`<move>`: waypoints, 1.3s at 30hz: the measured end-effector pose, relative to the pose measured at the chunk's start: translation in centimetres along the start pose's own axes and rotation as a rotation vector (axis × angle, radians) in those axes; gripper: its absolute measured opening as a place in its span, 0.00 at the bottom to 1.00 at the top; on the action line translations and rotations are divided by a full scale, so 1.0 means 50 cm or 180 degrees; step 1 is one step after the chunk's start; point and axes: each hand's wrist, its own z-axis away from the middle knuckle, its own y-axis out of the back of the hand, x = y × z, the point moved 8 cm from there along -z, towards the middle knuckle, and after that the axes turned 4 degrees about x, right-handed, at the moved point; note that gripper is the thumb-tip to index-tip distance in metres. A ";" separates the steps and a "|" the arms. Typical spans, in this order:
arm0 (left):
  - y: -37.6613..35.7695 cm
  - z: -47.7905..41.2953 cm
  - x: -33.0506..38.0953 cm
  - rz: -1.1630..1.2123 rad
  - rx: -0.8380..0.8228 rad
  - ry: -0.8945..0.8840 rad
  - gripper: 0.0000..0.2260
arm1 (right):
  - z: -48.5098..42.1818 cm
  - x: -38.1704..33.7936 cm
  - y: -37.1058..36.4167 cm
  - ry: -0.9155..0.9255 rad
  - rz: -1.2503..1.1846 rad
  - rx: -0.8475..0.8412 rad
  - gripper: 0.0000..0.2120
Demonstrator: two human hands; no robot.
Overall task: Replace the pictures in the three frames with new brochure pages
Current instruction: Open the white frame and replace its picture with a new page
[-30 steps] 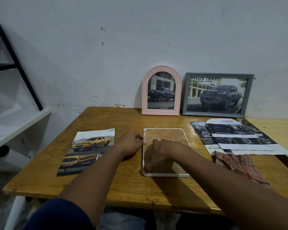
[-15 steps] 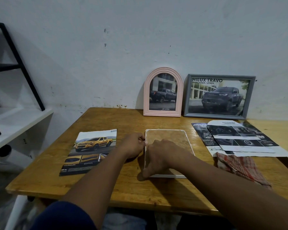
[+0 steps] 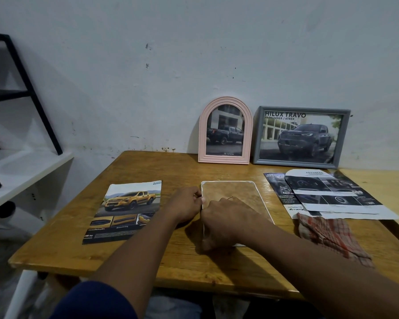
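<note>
A white-rimmed frame (image 3: 236, 192) lies face down at the middle of the table, brown backing up. At the far edge a pink arched frame (image 3: 202, 139) and, just to its right, a grey rectangular frame (image 3: 256, 134) stand against the wall, each showing a dark pickup. A brochure page (image 3: 127, 210) with a yellow pickup lies flat to the left, and cut pages (image 3: 327, 192) overlap on the right.

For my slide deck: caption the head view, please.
Left hand and right hand grip the left edge of a white-rimmed rectangular frame lying back-up on a wooden table.
</note>
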 end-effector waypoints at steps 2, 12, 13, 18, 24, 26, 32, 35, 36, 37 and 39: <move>-0.001 0.000 0.000 -0.0030 0.0007 0.0005 0.10 | 0.005 -0.004 0.003 0.0034 0.0041 0.0020 0.26; -0.014 -0.006 -0.008 -0.0105 0.0024 -0.0060 0.12 | 0.021 0.030 -0.007 0.0043 -0.0093 0.0347 0.14; -0.016 -0.005 -0.008 -0.0118 0.0022 -0.0061 0.13 | 0.023 0.034 -0.006 0.0022 -0.0118 0.0397 0.14; -0.021 0.004 -0.013 -0.0313 0.0166 -0.0063 0.20 | 0.037 0.036 -0.018 0.0113 0.0095 0.0807 0.15; -0.029 0.017 -0.013 -0.0658 0.0298 -0.0249 0.21 | 0.054 0.037 -0.067 0.0104 0.0219 0.1516 0.18; -0.030 0.016 -0.015 -0.0709 0.0302 -0.0250 0.21 | 0.060 0.039 -0.079 0.0117 0.0239 0.1654 0.17; -0.032 0.018 -0.012 -0.0903 0.0325 -0.0303 0.21 | 0.068 0.047 -0.095 -0.0127 0.0183 0.1726 0.21; -0.031 0.022 -0.009 -0.0975 0.0341 -0.0352 0.21 | 0.071 0.047 -0.087 -0.0114 0.0273 0.1787 0.21; -0.031 0.024 -0.007 -0.1029 0.0356 -0.0369 0.21 | 0.072 0.047 -0.085 -0.0108 0.0294 0.1812 0.20; -0.030 0.026 -0.005 -0.1103 0.0377 -0.0399 0.21 | 0.073 0.047 -0.084 -0.0107 0.0292 0.1826 0.20; -0.031 0.032 0.002 -0.1282 0.0420 -0.0488 0.21 | 0.072 0.049 -0.085 -0.0110 0.0272 0.1850 0.19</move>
